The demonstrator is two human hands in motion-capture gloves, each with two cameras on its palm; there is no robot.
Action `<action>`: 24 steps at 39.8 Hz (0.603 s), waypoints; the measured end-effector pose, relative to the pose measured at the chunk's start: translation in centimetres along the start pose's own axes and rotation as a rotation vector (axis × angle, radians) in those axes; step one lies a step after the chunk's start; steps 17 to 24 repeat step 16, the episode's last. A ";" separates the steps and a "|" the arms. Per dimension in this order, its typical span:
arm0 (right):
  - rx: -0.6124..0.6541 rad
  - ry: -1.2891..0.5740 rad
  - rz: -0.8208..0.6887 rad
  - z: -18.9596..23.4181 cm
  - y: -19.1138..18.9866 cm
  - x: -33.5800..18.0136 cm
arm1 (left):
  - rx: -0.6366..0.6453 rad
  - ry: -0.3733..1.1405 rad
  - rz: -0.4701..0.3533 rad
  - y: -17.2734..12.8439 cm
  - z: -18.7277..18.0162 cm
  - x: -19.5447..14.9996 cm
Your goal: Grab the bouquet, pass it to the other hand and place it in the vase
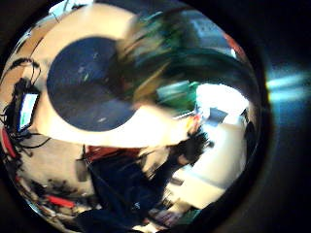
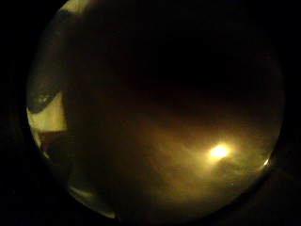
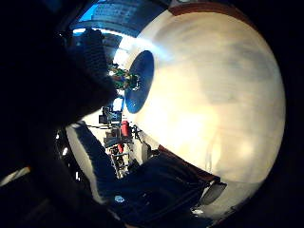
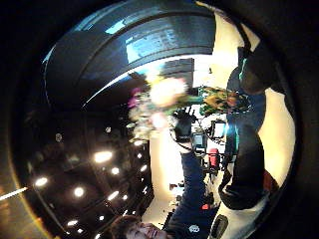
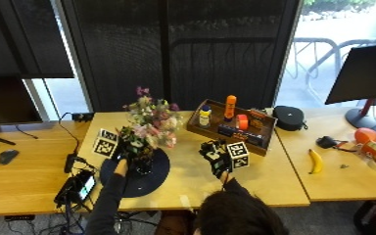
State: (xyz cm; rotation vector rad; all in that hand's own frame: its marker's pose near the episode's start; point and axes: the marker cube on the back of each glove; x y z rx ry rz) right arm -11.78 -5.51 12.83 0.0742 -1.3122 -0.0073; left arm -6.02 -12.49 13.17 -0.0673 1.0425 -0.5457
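A bouquet [image 5: 150, 125] of pink and white flowers with green leaves stands upright over a dark round mat [image 5: 156, 178] on the wooden table. My left hand [image 5: 119, 155] grips its stems just below the blooms. Under them a dark, green-patterned vase [image 5: 140, 164] stands on the mat. The stems reach its mouth; how deep they go is hidden. The right thumb side palm view shows the bouquet [image 4: 160, 97], the hand [image 4: 182, 127] and the vase [image 4: 219, 99] in line. My right hand [image 5: 218, 156] hovers right of the mat, fingers relaxed, holding nothing.
A wooden tray [image 5: 204, 129] with bottles and small boxes sits behind my right hand. A black case [image 5: 289, 117], a banana [image 5: 315, 160] and a monitor stand [image 5: 367, 117] lie further right. A small screen device [image 5: 77, 187] with cables lies left of the mat.
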 end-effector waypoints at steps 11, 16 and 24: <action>0.402 0.377 -0.094 -3.9 -2.0 4.4 | -0.099 -0.113 -0.027 2.5 0.0 -8.3; 0.213 0.173 -0.073 -3.3 0.3 3.5 | -0.081 -0.123 0.006 3.3 -1.4 -7.8; 0.213 0.173 -0.073 -3.3 0.3 3.5 | -0.081 -0.123 0.006 3.3 -1.4 -7.8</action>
